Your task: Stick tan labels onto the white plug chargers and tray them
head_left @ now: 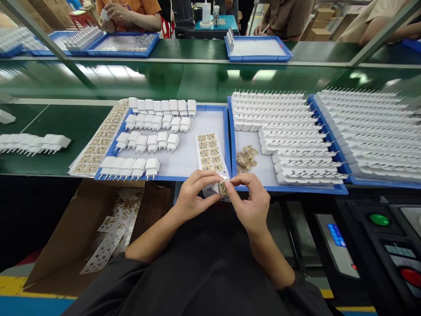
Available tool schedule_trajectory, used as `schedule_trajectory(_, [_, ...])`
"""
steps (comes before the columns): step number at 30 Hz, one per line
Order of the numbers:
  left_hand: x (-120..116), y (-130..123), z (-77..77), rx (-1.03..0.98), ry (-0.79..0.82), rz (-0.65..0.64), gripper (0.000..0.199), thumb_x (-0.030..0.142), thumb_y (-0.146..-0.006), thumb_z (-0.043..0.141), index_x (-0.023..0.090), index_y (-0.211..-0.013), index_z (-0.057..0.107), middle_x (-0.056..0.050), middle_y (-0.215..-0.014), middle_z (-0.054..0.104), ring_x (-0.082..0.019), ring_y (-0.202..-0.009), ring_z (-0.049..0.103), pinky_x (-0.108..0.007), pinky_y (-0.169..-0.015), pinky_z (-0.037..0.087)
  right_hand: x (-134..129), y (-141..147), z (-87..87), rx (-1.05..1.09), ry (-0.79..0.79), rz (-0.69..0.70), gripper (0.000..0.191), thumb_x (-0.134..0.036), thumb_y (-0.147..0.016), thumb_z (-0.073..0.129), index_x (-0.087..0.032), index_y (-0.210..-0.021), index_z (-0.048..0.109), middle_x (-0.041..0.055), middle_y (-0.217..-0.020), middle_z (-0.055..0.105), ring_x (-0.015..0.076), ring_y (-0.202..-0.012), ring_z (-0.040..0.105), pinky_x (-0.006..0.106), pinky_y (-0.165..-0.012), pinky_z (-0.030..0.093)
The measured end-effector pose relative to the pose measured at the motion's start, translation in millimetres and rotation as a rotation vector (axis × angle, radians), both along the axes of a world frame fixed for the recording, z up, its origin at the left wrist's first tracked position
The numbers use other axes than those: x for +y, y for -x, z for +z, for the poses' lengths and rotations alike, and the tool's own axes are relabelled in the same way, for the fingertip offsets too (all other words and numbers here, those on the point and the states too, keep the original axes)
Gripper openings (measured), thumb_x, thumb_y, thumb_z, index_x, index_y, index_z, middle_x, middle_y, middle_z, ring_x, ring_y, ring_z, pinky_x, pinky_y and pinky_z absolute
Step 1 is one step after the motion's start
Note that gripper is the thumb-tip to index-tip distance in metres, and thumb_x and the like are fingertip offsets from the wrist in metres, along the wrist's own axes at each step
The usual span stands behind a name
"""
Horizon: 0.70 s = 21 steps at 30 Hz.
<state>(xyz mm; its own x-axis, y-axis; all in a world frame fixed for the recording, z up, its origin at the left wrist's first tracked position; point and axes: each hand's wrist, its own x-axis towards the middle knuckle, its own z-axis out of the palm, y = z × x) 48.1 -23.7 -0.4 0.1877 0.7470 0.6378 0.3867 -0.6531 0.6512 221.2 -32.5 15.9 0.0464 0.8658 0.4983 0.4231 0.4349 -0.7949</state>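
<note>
Between my two hands, near the front edge of the trays, is a white plug charger [216,188] with a tan and green sticker [222,188] on the face turned toward me. My left hand [197,193] closes its fingers and thumb around the charger's left side. On the right side, my right hand [252,202] pinches the charger, its thumb at the sticker's edge and index finger at the top rim. Just beyond lies a white sheet of tan stickers [210,151], its near end running under my hands. The charger's pins are hidden.
A blue tray [184,177] holds rows of white chargers [162,107]. The tray to its right [312,189] has packed chargers [272,109] and a pile of tan paper bits [246,159]. A cardboard box [62,237] with used sheets stands below left. Co-workers [131,17] sit opposite.
</note>
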Motion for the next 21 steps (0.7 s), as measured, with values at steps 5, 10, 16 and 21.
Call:
schedule_trajectory(5, [-1,-2,-4.0,-0.11,0.018,0.023,0.037,0.021,-0.082,0.082,0.025,-0.115,0.067,-0.007,-0.108,0.072,-0.021,-0.102,0.071,-0.036,-0.09,0.06,7,-4,-4.0,0.088,-0.008,-0.058,0.012,-0.025,-0.091,0.071,-0.027,-0.102,0.067,0.0053,-0.102,0.062,0.0192,-0.089,0.063,0.034,-0.075,0.058])
schedule_trajectory(10, [0,-6,-8.8,-0.206,0.031,0.031,0.035,0.018,-0.083,0.081,0.023,-0.112,0.063,-0.007,-0.108,0.068,-0.02,-0.102,0.069,-0.033,-0.087,0.059,4,0,-13.9,0.47,0.272,0.366,0.028,-0.026,-0.092,0.069,-0.03,-0.12,0.064,0.0083,-0.128,0.062,0.0245,-0.124,0.061,0.039,-0.096,0.059])
schedule_trajectory(16, [2,-13,-14.1,-0.206,-0.069,0.056,0.039,0.016,-0.08,0.083,0.023,-0.109,0.059,-0.006,-0.107,0.064,-0.018,-0.101,0.068,-0.034,-0.088,0.059,0,13,-19.4,0.748,0.367,0.361,0.018,-0.023,-0.093,0.065,-0.029,-0.109,0.071,0.0043,-0.126,0.069,0.0225,-0.125,0.062,0.04,-0.105,0.053])
schedule_trajectory(21, [3,-17,-17.2,-0.145,-0.183,0.077,0.04,0.01,-0.082,0.079,0.024,-0.113,0.058,-0.005,-0.109,0.061,-0.016,-0.099,0.067,-0.03,-0.081,0.062,2,19,-15.9,0.832,0.395,0.293,0.008,-0.024,-0.089,0.071,-0.028,-0.097,0.071,0.0018,-0.116,0.071,0.0196,-0.114,0.066,0.036,-0.102,0.052])
